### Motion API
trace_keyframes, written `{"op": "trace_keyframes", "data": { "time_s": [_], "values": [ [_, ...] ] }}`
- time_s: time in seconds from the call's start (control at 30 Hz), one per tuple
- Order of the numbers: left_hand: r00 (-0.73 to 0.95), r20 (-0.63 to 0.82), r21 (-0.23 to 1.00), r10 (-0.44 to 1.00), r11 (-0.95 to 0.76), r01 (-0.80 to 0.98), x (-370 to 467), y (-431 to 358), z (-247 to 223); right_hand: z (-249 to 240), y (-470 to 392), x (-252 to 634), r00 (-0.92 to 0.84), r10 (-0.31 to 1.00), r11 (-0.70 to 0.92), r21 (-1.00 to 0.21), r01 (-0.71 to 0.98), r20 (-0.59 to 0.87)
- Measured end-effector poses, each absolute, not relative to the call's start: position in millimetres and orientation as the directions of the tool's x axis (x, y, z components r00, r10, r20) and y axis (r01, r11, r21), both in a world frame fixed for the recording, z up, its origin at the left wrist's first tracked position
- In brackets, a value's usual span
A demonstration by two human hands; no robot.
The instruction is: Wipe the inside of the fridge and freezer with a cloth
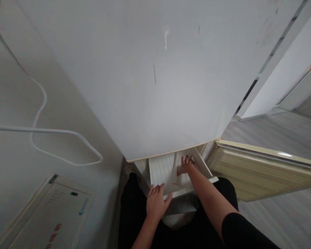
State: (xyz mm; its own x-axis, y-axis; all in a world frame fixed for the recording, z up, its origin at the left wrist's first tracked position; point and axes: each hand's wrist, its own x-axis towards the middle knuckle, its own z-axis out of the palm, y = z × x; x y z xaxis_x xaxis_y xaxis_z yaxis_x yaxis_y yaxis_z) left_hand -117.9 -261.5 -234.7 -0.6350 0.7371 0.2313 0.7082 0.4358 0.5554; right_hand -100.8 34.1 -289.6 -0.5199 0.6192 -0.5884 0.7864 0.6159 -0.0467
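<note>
Facing white appliance top [158, 103] beside an open yellowish door [264, 173], working at a pulled-out white drawer [204, 164] just below. Resting left hand [156, 203] on its front rim [188, 189], fingers loosely spread; reaching right hand [186, 167] into the right compartment [184, 178], fingers apart, being unable to tell whether pinching the pale scrap [193, 159] beside them. Apparently handling the drawer's inside, likely needing a steady rim next, with divider [175, 169] separating off a left compartment [162, 171] showing ribbed floor.
</note>
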Motion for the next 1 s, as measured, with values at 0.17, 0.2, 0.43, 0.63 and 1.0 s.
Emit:
{"op": "trace_keyframes", "data": {
  "time_s": [0.17, 0.2, 0.43, 0.63, 1.0],
  "values": [
    [-0.543, 0.278, 0.253, 0.792, 0.485, 0.837, -116.7, -260.3, -235.8, -286.6, -15.5, -138.9, -0.594, 0.525, 0.718, -0.056, 0.693, -0.610],
    [-0.538, 0.295, 0.225, 0.790, 0.489, 0.843, -117.2, -260.3, -237.4, -286.3, -27.9, -147.4, -0.631, 0.489, 0.748, -0.083, 0.658, -0.602],
    [-0.544, 0.364, 0.144, 0.756, 0.532, 0.835, -120.8, -263.4, -250.4, -291.5, -86.1, -183.7, -0.860, 0.172, 0.905, -0.267, 0.330, -0.480],
    [-0.540, 0.340, 0.148, 0.770, 0.523, 0.839, -121.2, -265.6, -250.9, -286.3, -18.1, -151.1, -0.840, 0.165, 0.895, -0.279, 0.348, -0.517],
    [-0.555, 0.334, 0.163, 0.762, 0.534, 0.830, -116.8, -262.2, -242.0, -279.3, 48.7, -81.0, -0.550, 0.498, 0.740, -0.001, 0.672, -0.671]
  ]
}}
